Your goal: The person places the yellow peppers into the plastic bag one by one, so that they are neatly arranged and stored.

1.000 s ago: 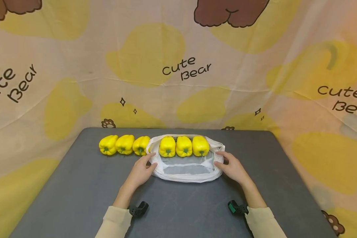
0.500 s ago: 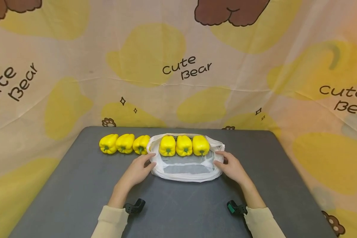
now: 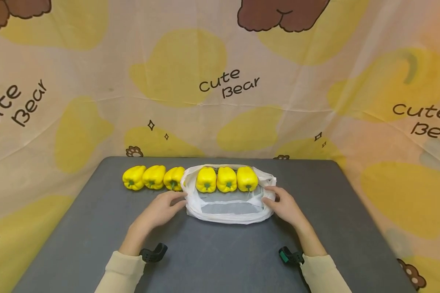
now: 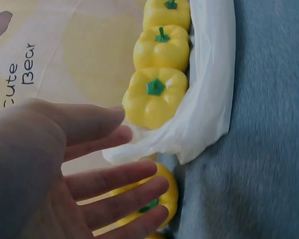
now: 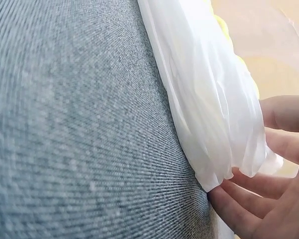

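Observation:
A white plastic bag lies on the table with its mouth spread wide. Inside it, along the far side, three yellow bell peppers stand in a row. Three more yellow bell peppers line up to the left, the closest partly covered by the bag's rim. My left hand is just off the bag's left edge; in the left wrist view its fingers are spread and hold nothing. At the right edge, my right hand holds the rim between thumb and fingers, some fingertips reaching behind the plastic.
The dark grey table ends at a patterned cloth backdrop just behind the peppers. Black bands with small devices sit on both wrists.
My left hand has let go of the bag's left rim and drawn back left and toward me. The right hand, bag and peppers have stayed almost in place.

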`<state>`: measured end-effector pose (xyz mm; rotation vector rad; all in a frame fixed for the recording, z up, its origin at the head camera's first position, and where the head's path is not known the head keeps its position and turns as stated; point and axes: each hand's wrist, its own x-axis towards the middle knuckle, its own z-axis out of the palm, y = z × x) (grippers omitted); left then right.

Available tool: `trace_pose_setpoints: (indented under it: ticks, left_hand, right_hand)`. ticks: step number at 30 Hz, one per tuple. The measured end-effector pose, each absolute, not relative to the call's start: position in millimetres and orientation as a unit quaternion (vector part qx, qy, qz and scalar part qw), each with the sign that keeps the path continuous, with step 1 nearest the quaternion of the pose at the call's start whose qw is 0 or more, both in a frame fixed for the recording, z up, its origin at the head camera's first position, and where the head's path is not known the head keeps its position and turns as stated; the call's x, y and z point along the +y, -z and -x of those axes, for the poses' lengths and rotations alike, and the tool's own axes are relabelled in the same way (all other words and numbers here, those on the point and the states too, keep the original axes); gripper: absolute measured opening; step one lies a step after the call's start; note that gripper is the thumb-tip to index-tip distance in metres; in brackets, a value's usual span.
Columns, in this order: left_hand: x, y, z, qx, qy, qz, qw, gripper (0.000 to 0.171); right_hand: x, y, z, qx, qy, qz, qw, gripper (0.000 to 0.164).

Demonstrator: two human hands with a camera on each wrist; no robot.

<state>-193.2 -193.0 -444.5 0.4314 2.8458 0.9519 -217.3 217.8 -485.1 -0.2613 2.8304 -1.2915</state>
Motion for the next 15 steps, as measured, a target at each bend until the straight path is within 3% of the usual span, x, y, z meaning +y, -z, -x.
trace_pose_setpoints:
  ticks: [15]
  left_hand:
    - [-232.5, 423.1, 192.3, 0.938, -0.309, -0.149, -0.055, 0.031]
  right_hand:
    - [216.5, 483.8, 216.5, 0.908, 0.410, 0.087, 0.005, 0.048]
